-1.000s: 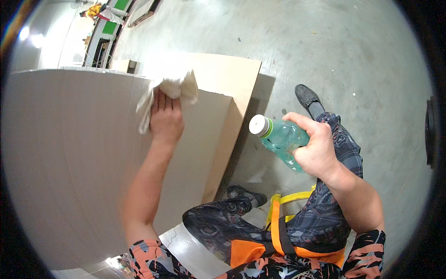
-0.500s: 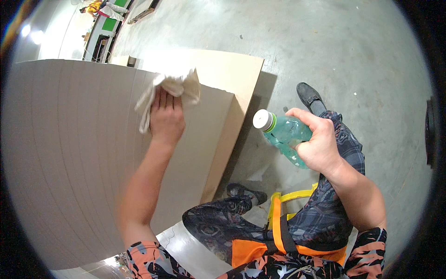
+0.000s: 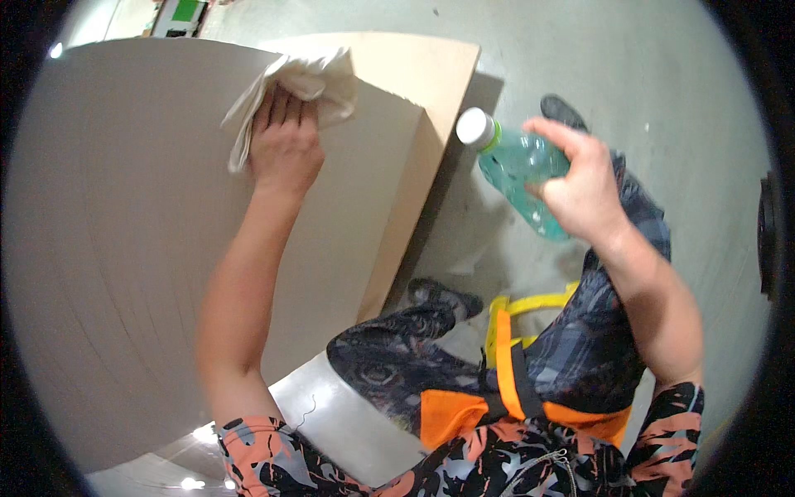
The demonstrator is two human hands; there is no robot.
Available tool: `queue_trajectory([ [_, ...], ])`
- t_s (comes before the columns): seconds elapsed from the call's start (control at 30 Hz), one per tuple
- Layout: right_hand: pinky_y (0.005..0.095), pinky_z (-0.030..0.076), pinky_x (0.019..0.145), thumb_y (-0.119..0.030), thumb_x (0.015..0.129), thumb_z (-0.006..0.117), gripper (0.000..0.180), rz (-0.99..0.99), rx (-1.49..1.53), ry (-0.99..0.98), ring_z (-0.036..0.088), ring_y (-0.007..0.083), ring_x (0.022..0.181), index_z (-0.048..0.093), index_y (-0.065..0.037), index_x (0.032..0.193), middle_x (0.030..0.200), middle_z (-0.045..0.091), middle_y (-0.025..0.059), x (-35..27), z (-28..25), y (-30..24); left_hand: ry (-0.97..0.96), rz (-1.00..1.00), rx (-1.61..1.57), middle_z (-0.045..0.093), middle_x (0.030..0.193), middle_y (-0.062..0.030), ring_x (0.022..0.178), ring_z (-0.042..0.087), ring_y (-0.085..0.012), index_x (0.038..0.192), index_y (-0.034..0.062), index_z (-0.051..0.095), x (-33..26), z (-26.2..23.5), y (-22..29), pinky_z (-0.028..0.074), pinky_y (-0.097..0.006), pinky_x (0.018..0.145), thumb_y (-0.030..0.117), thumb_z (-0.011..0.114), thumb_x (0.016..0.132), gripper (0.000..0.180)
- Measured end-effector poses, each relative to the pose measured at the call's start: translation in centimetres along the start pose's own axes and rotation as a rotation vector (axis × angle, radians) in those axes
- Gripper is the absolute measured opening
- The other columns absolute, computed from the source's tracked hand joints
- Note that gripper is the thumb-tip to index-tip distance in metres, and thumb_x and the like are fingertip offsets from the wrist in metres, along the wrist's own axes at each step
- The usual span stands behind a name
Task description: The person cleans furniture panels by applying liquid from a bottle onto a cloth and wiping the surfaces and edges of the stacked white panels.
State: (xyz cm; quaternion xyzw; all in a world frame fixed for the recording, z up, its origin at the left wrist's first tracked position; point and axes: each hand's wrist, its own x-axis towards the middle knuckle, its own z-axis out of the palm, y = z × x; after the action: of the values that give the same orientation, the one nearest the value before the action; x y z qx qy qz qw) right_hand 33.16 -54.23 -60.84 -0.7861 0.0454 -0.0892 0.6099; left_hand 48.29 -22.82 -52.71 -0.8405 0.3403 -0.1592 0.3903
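Observation:
My left hand [image 3: 287, 153] presses a crumpled off-white cloth [image 3: 330, 83] against the broad grey surface [image 3: 132, 207], close to its far edge. The fingers are bunched into the cloth, and their tips are hidden in its folds. In my right hand [image 3: 586, 186] is a translucent green plastic bottle [image 3: 517, 166], held round its body. It tilts, with its white cap [image 3: 475, 127] toward the far left. The bottle hangs over the floor, apart from the grey surface. A light green ring shows below the cap.
A pale wooden board [image 3: 414, 54] sticks out beyond the grey surface at the far side and right. The grey floor [image 3: 696, 108] extends to the right. A yellow frame [image 3: 499, 331] is between my legs, near an orange strap [image 3: 507, 377]. A dark thread [image 3: 308, 410] lies at the lower left.
The view has shifted, so most things sit higher in the picture. The cloth remains near the grey surface's far edge. The bottle has moved slightly farther from me, still in my right hand.

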Motion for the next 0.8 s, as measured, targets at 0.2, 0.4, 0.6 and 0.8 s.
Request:
queue_trajectory([
  [0.2, 0.0319, 0.052, 0.078, 0.000, 0.065, 0.055, 0.038, 0.023, 0.161, 0.050, 0.070, 0.0255, 0.083, 0.068, -0.001, 0.100, 0.085, 0.070, 0.0184, 0.0, 0.0, 0.8, -0.310, 0.034, -0.176, 0.062, 0.119, -0.0215, 0.119, 0.054, -0.0371, 0.113, -0.0025, 0.062, -16.5, 2.2, 4.4, 0.037, -0.046, 0.106, 0.009, 0.058, 0.076, 0.039],
  [0.4, 0.0291, 0.051, 0.089, 0.012, 0.067, 0.069, 0.053, 0.111, 0.198, 0.067, 0.065, 0.0148, 0.097, 0.064, -0.002, 0.118, 0.103, 0.069, 0.0059, -0.4, -2.0, 1.0, -0.403, -0.002, -0.217, 0.060, 0.123, -0.0177, 0.121, 0.052, -0.0343, 0.117, 0.0032, 0.061, -22.8, 2.0, 4.7, 0.036, -0.046, 0.106, 0.011, 0.061, 0.073, 0.045],
  [0.6, 0.0272, 0.050, 0.088, 0.014, 0.065, 0.069, 0.054, 0.098, 0.131, 0.100, 0.064, 0.0134, 0.097, 0.064, -0.001, 0.117, 0.102, 0.069, 0.0052, -0.3, -2.3, 1.2, -0.175, 0.039, -0.123, 0.063, 0.118, -0.0172, 0.117, 0.055, -0.0353, 0.115, 0.0048, 0.065, -14.0, 2.2, 2.5, 0.036, -0.047, 0.108, 0.010, 0.061, 0.077, 0.039],
  [0.8, 0.0310, 0.052, 0.077, 0.002, 0.064, 0.054, 0.039, 0.059, 0.209, 0.135, 0.070, 0.0252, 0.082, 0.067, -0.001, 0.101, 0.085, 0.069, 0.0183, 0.5, -0.4, 1.3, 0.006, 0.073, 0.059, 0.059, 0.131, -0.0134, 0.129, 0.049, -0.0316, 0.129, 0.0096, 0.059, 0.9, 0.6, -0.7, 0.027, -0.044, 0.116, 0.014, 0.055, 0.088, 0.042],
])
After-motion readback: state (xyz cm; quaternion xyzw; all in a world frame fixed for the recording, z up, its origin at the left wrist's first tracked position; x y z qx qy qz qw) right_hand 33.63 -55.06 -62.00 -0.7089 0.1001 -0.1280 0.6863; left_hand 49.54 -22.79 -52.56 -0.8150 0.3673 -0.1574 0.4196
